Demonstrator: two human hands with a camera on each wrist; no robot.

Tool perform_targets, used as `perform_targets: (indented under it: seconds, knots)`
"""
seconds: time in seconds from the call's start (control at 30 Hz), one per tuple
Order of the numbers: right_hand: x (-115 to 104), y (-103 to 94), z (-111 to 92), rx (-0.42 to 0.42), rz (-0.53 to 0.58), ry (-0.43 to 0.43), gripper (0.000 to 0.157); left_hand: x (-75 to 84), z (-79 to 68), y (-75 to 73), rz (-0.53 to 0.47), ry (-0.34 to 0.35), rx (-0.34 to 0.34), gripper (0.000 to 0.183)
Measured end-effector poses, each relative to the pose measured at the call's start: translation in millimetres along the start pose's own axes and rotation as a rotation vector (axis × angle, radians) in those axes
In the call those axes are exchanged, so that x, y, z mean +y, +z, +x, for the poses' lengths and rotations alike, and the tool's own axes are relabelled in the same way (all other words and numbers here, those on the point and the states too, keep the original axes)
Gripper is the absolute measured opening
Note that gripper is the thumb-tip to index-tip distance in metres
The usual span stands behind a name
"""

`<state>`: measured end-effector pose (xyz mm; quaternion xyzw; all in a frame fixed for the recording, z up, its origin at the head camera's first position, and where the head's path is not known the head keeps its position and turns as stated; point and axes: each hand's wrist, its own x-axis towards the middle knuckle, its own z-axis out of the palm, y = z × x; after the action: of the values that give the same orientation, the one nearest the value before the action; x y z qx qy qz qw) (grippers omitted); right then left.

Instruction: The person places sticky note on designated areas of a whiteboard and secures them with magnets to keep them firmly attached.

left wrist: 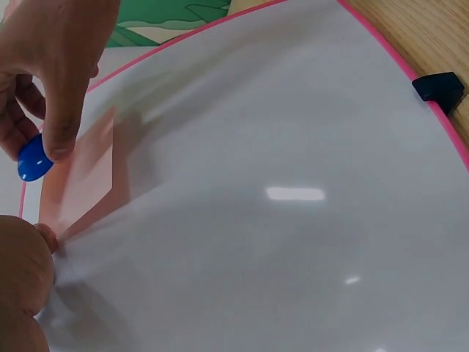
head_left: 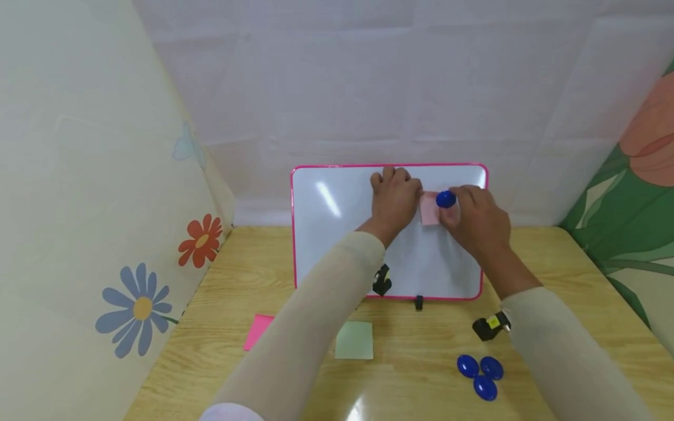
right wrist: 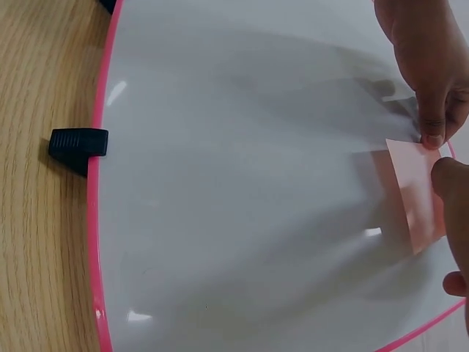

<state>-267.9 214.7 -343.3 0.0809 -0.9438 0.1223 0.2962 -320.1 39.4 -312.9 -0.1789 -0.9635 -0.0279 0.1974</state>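
Observation:
A white board with a pink rim [head_left: 337, 234] stands tilted on the table. Against its upper right part is a pale pink sticky note [head_left: 429, 215], its lower edge lifted off the surface in the wrist views. My left hand [head_left: 396, 200] pinches the note's upper left corner between thumb and finger. Between the thumb and fingers of my right hand [head_left: 483, 223] is a round blue magnet [head_left: 446, 199], held over the note's upper right part. The left wrist view shows this blue magnet [left wrist: 33, 158] beside the note [left wrist: 88, 176]. My right hand hides it in the right wrist view.
Three more blue magnets [head_left: 484, 387] lie on the wooden table [head_left: 411, 386] at the right front. A pale green sticky note [head_left: 354, 340] and a bright pink one [head_left: 258, 331], partly behind the left sleeve, lie nearer. A black foot [head_left: 419, 303] supports the board's lower edge.

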Motion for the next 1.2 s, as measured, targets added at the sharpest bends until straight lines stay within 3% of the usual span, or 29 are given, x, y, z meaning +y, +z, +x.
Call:
perform_targets:
  seconds: [0.27, 0.5, 0.93, 1.2]
  knots:
    - [-3, 7.3, 5, 0.064, 0.018, 0.011, 0.05, 0.2, -0.1, -0.2, 0.006, -0.018, -0.01, 0.03]
    - [-5, 11.5, 11, 0.037, 0.026, 0.043, 0.051, 0.4, -1.6, -1.9, 0.014, -0.028, -0.005, 0.03]
    - [-4, 19.4, 14, 0.103, 0.002, 0.042, 0.052, 2.4, -3.4, -4.3, 0.026, -0.025, 0.012, 0.031]
    - [-4, 18.2, 15, 0.079, -0.008, 0.049, 0.05, 2.2, -4.7, -4.4, 0.022, -0.022, 0.03, 0.031]
